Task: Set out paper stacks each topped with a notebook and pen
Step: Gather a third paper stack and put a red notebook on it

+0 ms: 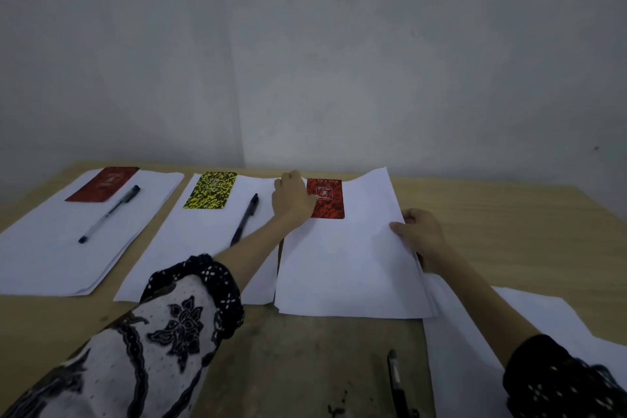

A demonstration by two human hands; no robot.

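Note:
Three paper stacks lie side by side on the wooden table [509, 207]. The left stack [51, 248] carries a dark red notebook [101, 184] and a pen [109, 214]. The middle stack [190, 248] carries a yellow-black notebook [210, 191] and a dark pen [245, 218]. The right stack [349, 265] has a small red spiral notebook [328, 200] at its top edge. My left hand [293, 198] rests on that notebook's left side with the thumb on its cover. My right hand [420, 236] grips the right edge of the stack. A loose pen [395, 380] lies near the front edge.
More white sheets [475, 332] lie at the front right, partly under my right forearm. A grey wall stands right behind the table's far edge. Bare wood shows at the far right and along the front.

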